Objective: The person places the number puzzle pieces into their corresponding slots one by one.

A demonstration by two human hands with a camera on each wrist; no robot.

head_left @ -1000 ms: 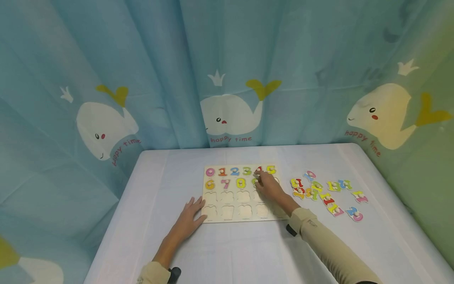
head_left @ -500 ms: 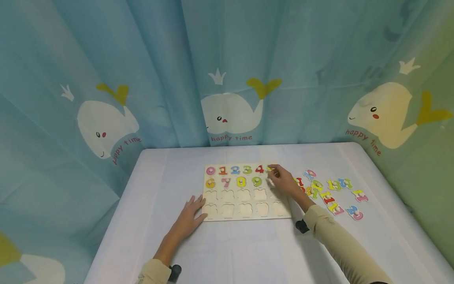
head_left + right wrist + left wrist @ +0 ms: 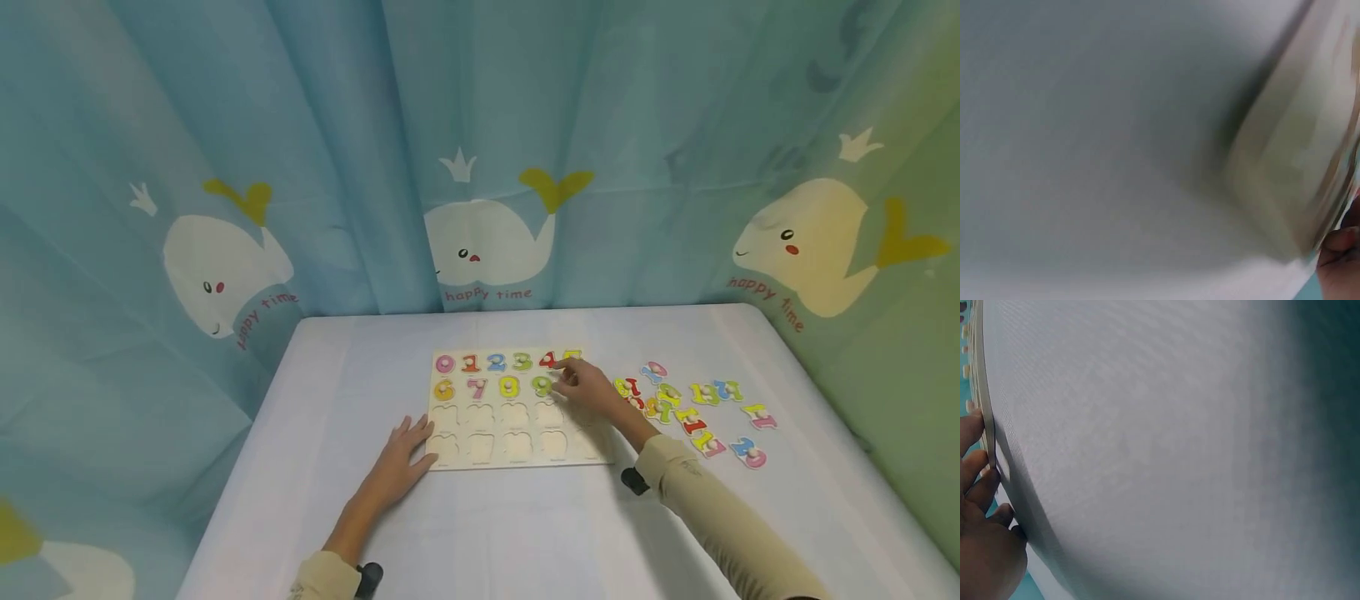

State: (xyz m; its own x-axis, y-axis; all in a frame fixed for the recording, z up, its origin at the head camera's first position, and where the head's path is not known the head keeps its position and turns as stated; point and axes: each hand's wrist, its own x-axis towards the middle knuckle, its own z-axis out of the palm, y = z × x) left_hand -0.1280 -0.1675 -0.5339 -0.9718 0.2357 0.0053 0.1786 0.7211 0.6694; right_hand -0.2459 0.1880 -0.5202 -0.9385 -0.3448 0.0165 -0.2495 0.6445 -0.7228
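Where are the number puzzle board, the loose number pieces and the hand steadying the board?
puzzle board (image 3: 517, 446), head view, an unfilled bottom-row slot.
loose number pieces (image 3: 693, 425), head view, a red piece mid-pile.
left hand (image 3: 401, 458), head view, back of hand.

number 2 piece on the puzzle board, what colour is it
Blue; the number 2 piece shows best in the head view.

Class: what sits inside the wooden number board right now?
The board holds numbers 0 to 9 in its top two rows; below are empty slots. The right hand covers the right-hand slots.

A white-covered table (image 3: 525, 533) carries a wooden number puzzle board (image 3: 517, 457) — loose number pieces (image 3: 693, 404) scattered just beside it.
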